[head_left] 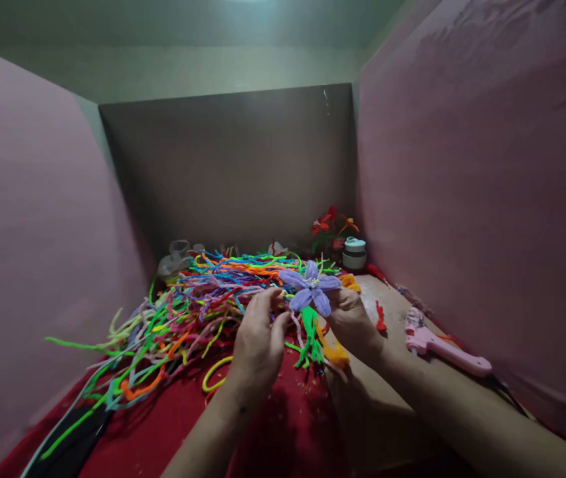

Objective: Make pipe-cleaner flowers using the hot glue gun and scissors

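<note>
A lavender pipe-cleaner flower with pale stamens at its centre faces me, raised above the table. My right hand grips it at its right side; the fingertips are partly hidden behind the petals. To the left of the flower, my left hand has its thumb and fingers apart, with nothing seen between them. Just below the petals are a bunch of green pipe-cleaner pieces and some orange-yellow ones.
A wide heap of coloured pipe cleaners covers the left and back. On the right, a pink glue gun lies on a brown board. Behind stand a lidded jar and red and orange flowers. Pink walls flank both sides.
</note>
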The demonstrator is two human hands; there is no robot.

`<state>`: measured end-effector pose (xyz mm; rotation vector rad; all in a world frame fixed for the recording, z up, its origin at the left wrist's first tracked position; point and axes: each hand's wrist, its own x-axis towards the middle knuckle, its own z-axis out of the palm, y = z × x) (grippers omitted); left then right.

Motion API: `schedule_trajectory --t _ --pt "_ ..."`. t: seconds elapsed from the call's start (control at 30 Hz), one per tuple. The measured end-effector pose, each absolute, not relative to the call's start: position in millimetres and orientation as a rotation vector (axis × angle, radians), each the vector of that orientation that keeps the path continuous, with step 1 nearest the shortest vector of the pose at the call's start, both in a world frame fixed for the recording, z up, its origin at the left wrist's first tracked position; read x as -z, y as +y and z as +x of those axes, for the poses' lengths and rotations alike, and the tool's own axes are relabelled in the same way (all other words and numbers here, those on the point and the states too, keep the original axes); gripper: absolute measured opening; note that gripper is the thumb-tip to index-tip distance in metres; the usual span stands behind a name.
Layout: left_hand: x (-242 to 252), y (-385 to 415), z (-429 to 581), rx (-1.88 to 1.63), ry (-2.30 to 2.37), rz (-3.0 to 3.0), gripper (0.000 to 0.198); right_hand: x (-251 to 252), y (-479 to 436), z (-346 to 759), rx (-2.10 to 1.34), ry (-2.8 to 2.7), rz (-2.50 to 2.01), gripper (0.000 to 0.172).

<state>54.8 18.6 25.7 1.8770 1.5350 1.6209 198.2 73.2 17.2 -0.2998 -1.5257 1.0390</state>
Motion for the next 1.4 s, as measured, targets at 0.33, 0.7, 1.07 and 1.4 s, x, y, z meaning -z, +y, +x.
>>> schedule_trajectory --t 0.33,0.7,1.07,1.4 --pt "-34 12 43 -1.216 0.95 1.324 0.039 4 76 204 -0.52 -1.735 -0.466 0.022" --pt "-22 4 84 -1.402 0.841 0.813 0.023 5 63 205 -0.109 -1.805 -0.532 0.016" --pt "-19 4 93 -1.498 0.883 0.804 0.027 14 62 200 -0.193 -1.772 -0.556 0.019" --pt "-26 7 68 -1.301 0.817 0.982 0.033 24 67 202 -0.537 -1.633 -0.581 0.019"
